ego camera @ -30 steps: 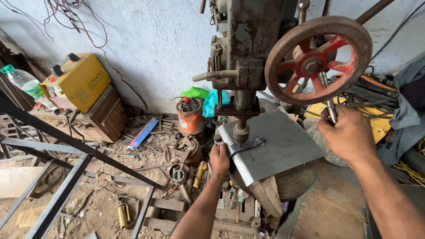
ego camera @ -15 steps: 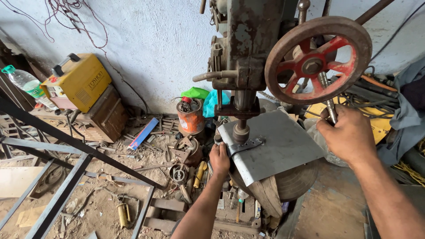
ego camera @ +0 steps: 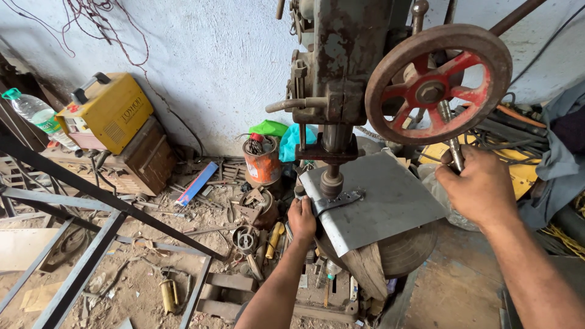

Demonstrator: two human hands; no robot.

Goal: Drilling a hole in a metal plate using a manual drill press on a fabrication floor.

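At centre frame the left hand (ego camera: 301, 219) pins a small metal bracket (ego camera: 339, 200) on the grey plate (ego camera: 390, 204) under the drill spindle (ego camera: 331, 181) — the right hand (ego camera: 481, 186) grips the feed-wheel handle (ego camera: 452, 143), centre right

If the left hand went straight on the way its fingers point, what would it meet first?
Probably the drill spindle: the left hand holds the slotted strip on the plate, pointing toward it, though depth is unclear.

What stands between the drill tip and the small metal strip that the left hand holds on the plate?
Nothing visible. The drill tip hangs just above the metal strip, which the left hand presses onto the grey plate. The right hand grips the feed handle.
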